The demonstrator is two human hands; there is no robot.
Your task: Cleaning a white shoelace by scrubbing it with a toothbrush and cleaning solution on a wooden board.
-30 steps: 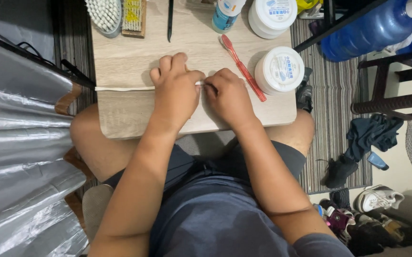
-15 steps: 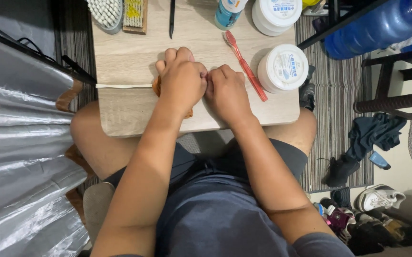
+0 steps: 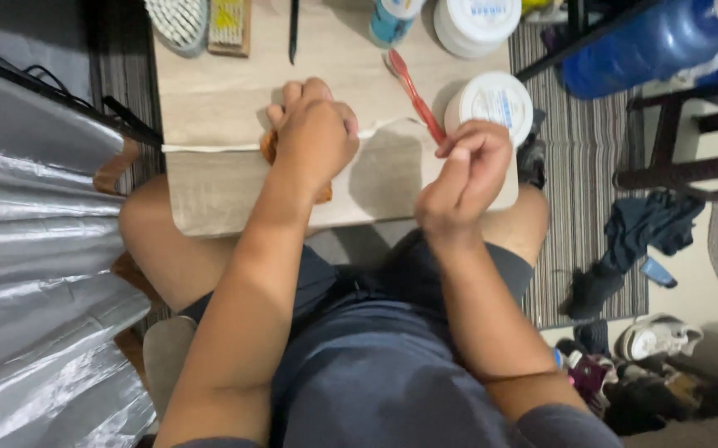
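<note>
While the left hand (image 3: 316,137) is closing its curled fingers over a small orange-brown object (image 3: 269,149) and pressing it onto the pale wooden board (image 3: 209,191), the right hand (image 3: 467,174) is hovering raised with fingertips pinched together; whether anything sits between them cannot be told. A red toothbrush (image 3: 414,93) is lying just beside a white round tub (image 3: 491,104).

Even indoor light, moderately bright; soft hand shadow on table (image 3: 209,108); glare on foil sheet (image 3: 35,274); slight blur.
</note>
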